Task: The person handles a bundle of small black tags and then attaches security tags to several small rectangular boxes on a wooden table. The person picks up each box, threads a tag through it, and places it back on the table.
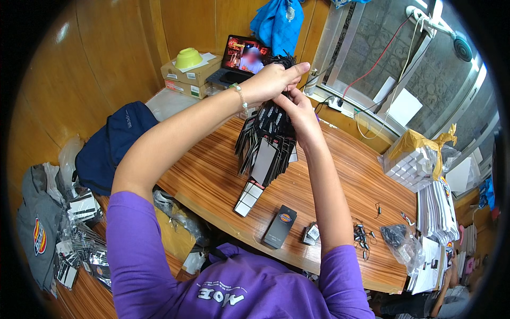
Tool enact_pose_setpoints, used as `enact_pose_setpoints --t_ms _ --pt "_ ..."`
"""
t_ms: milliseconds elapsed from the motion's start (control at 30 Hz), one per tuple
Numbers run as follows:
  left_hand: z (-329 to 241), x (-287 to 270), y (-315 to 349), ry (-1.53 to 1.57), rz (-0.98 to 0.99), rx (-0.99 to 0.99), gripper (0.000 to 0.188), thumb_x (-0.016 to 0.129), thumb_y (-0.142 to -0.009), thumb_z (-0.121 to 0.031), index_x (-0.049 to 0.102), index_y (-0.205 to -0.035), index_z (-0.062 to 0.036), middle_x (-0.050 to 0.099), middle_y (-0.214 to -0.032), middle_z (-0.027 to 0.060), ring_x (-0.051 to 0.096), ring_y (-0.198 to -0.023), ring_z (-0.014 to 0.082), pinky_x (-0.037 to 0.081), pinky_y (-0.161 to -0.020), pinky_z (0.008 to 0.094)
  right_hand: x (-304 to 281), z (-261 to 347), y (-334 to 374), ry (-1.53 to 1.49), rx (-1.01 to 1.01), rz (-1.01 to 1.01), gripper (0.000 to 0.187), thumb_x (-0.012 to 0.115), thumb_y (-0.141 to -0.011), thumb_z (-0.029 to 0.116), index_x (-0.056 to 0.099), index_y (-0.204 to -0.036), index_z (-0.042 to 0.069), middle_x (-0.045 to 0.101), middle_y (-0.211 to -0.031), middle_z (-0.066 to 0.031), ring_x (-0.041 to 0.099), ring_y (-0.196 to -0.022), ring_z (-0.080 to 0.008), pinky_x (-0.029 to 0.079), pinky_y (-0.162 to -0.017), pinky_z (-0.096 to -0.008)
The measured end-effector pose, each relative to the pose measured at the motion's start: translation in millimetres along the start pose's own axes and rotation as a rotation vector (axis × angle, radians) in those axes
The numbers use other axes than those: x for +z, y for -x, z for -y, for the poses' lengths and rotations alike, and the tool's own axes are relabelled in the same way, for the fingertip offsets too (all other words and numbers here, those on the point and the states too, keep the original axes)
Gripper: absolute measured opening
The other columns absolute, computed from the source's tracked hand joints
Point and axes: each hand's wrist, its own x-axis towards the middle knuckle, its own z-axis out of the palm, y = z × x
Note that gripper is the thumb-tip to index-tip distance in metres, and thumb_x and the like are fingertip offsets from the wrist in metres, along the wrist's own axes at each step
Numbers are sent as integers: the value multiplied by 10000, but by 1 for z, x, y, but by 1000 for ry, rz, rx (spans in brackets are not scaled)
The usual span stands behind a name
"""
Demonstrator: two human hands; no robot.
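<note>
Strings (283,60), thin and black, need holding snugly: left hand (272,83) curled round them, right hand (303,114) pinching just below.

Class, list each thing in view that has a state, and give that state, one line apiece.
Tag bunch: gathered above, fanned out below
Left hand: closed around the bunch's top
Right hand: at the bunch, grip unclear
Laptop: open, screen lit
Black tag: lying flat
Black cords: loose, scattered
Cardboard boxes: stacked
</note>
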Motion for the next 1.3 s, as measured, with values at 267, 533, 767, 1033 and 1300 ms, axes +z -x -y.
enact_pose_setpoints --t_ms 267,533,767,1033,1300 --pt "-12 -3 0 -172 -13 -23 546 465 -857 -540 479 -541 -94 409 -506 -26 360 -491 36 308 -458 200 -16 4 -21 -238 99 249 143 581 -820 117 566 -919 15 624 -817 -45 596 -689 -106 479 -631 -233" --pt "-6 -16 -10 134 -7 -214 501 445 -861 -535 421 -545 -146 431 -484 -14 393 -262 93 281 -243 185 -19 4 -30 -336 141 408 219 467 -913 250 532 -838 55 606 -775 -75 581 -710 -132 487 -646 -254" --pt "28 -30 -14 828 12 -265 382 432 -901 -449 452 -677 -140 472 -590 8 459 -493 121 412 -398 280 -9 3 -31 -50 261 288 296 385 -925 269 516 -808 30 583 -695 -79 562 -624 -159 460 -600 -249" --pt "59 -51 -26 1405 -175 -60 201 599 -853 -224 446 -760 -133 402 -588 -20 360 -502 84 390 -552 255 10 16 -51 -51 432 315 222 443 -901 198 471 -731 57 542 -635 -84 565 -666 -210 474 -628 -295" --pt "79 -104 9 753 -733 111 187 615 -825 -310 556 -880 -141 507 -694 -46 454 -637 64 409 -622 240 30 16 -61 34 395 496 266 414 -923 221 472 -728 49 521 -640 -72 553 -737 -218 450 -720 -300"
